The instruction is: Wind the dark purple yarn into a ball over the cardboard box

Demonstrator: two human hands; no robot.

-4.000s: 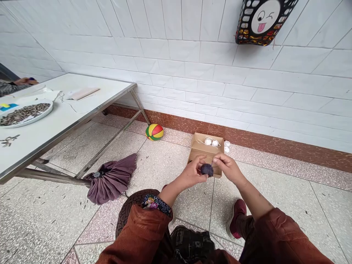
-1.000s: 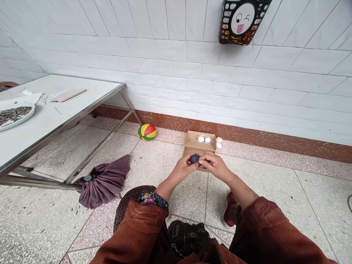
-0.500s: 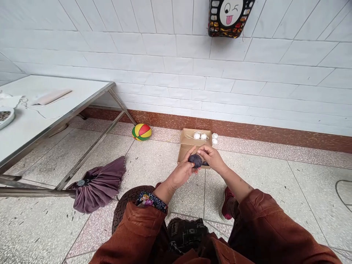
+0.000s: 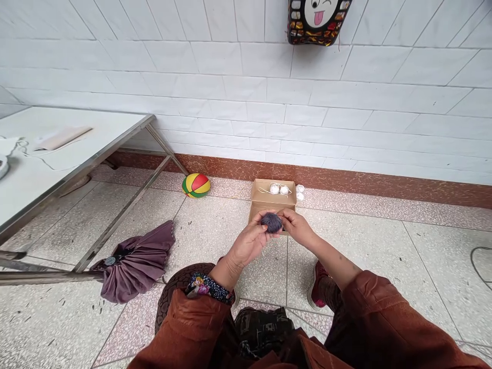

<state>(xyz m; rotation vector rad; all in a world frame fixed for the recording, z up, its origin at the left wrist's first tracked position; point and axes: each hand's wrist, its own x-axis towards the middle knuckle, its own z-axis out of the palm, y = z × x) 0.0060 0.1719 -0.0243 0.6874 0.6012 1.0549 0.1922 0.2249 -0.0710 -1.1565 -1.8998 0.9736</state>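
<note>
A dark grey ball of yarn rests in my left hand, whose fingers and thumb curl around it. At the ball's right side, my right hand has its thumb and fingertips pinched together; a yarn strand between them is too fine to make out. Behind both hands an open cardboard box sits on the floor, its near part mostly covered by them. White yarn balls with loose thread lie in the far half of the box.
More small white balls sit right of the box. A colourful ball lies by the wall. At left stand a metal-framed table and a folded purple umbrella. A black basket hangs on the wall.
My right hand has come down from above the yarn ball to its right side. The ball has turned slightly in my left hand, and the view has shifted a little.
</note>
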